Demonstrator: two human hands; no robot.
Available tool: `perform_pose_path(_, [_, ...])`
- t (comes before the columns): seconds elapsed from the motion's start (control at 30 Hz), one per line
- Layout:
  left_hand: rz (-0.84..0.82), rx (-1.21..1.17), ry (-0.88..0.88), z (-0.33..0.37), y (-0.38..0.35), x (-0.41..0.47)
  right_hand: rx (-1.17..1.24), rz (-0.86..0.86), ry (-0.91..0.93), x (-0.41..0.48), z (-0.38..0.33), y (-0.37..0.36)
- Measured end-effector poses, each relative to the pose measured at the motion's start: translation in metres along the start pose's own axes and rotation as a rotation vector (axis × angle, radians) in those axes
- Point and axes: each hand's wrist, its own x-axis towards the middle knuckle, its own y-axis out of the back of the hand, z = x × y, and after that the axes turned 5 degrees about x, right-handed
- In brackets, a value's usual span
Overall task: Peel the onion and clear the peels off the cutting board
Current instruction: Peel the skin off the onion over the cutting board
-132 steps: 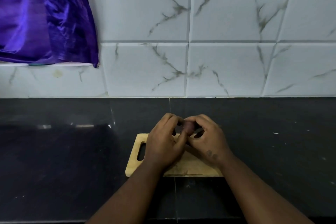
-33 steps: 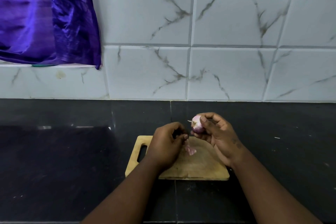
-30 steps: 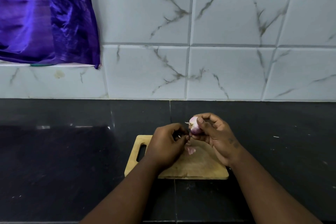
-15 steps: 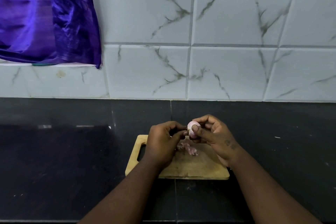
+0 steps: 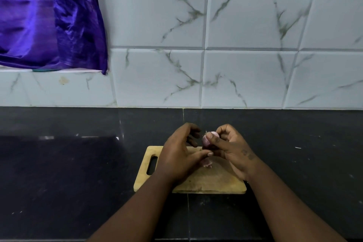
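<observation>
A small pale pink onion (image 5: pixel 208 139) is pinched in the fingertips of my right hand (image 5: pixel 229 151), held above the far edge of the wooden cutting board (image 5: pixel 214 180). My left hand (image 5: pixel 180 153) is just left of the onion with its fingers spread, thumb stretched toward my right hand, holding nothing. A small heap of pinkish peels (image 5: pixel 206 163) lies on the board below the hands, partly hidden by my left thumb.
The board has a handle slot (image 5: pixel 152 165) at its left end and lies on a dark stone counter (image 5: pixel 78 173). A white marbled tile wall (image 5: pixel 235 45) rises behind. Purple cloth (image 5: pixel 49 17) hangs at the upper left.
My left hand pulled a strip of skin off the onion, dropped it onto the board, and has now spread its fingers beside the onion. My right hand kept holding and turning the onion.
</observation>
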Motion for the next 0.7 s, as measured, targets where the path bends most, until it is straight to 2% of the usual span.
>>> perform_pose_path(0.2, [0.018,-0.005,-0.042,0.0,-0.0011,0.0028,0.061,-0.066,-0.028,-0.0017,-0.0005,-0.0019])
perform_pose_path(0.43, [0.053,-0.053,-0.048,-0.0035,-0.0007,0.0027,0.117,-0.032,0.008,-0.0027,-0.004,-0.002])
perform_pose_path(0.7, [0.092,-0.005,-0.043,-0.002,-0.0005,0.0011,0.035,-0.003,0.013,-0.0032,-0.0041,-0.003])
